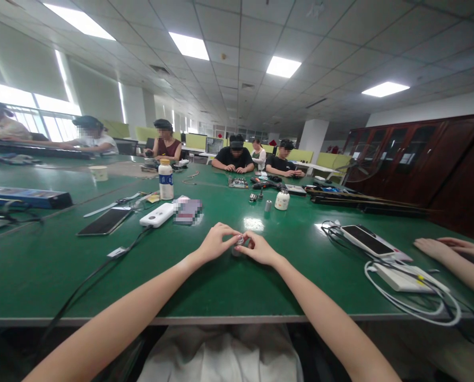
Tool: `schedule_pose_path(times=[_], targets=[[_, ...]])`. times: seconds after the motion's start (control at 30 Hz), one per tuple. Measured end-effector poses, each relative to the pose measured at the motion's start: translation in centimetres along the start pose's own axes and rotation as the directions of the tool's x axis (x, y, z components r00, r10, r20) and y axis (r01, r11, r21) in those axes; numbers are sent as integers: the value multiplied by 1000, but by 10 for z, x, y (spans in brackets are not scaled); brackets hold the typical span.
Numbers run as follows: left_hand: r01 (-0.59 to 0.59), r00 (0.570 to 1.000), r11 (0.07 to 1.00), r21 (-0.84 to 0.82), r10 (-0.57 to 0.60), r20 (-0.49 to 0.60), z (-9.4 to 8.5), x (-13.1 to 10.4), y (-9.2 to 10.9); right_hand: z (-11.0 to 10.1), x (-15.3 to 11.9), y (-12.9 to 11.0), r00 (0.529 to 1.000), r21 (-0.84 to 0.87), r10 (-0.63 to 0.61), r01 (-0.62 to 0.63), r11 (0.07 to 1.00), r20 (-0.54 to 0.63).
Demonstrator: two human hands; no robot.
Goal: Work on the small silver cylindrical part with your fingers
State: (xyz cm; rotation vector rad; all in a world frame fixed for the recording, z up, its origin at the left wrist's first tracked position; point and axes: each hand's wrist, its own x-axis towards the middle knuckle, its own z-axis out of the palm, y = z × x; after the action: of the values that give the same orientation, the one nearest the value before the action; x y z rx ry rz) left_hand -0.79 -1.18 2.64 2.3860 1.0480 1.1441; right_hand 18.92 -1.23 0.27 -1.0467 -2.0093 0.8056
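- A small metallic cylinder (237, 251) is held near the front of the desk (205, 297), midway between the forearms; it appears to be stood upright, though it is largely hidden by the fingers.
- Left hand (217, 242): the top of the piece is pinched between thumb and forefinger.
- Right hand (261, 249): the piece is gripped from the other side, fingers curled, thumb laid across it.
- Progress: the piece is in hand and has not yet been released. Handling is judged to be partway; whether its top is loose, seated or fastened cannot be told.
- Left untouched: a second metal cylinder (268, 206) and small silvery parts (253, 198) are set farther back, beside a white jar (282, 200), well apart from both hands.
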Motion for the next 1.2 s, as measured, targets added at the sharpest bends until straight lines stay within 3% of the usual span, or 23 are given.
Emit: schedule_pose_path(times=[0.3, 0.47, 0.8, 1.03, 1.2], targets=[[61, 997, 997, -53, -58, 45, 9, -6, -6, -15, 15, 1, 999, 226, -17, 26, 974, -41], [75, 993, 992, -97, -66, 94, 10, -8, -8, -8, 13, -7, 998, 294, -45, 53, 954, -36], [82, 990, 996, -38, -77, 121, 9, -7, -8, -4, 9, -8, 967, 171, -37, 81, 982, -250], [71, 989, 997, -6, -69, 133, 9, -6, -11, 8, 10, -11, 955, 133, -57, 100, 986, -290], [60, 989, 998, 6, -60, 139, 9, -7, -11, -3, 20, 6, 921, 114, -30, 80, 990, -389]])
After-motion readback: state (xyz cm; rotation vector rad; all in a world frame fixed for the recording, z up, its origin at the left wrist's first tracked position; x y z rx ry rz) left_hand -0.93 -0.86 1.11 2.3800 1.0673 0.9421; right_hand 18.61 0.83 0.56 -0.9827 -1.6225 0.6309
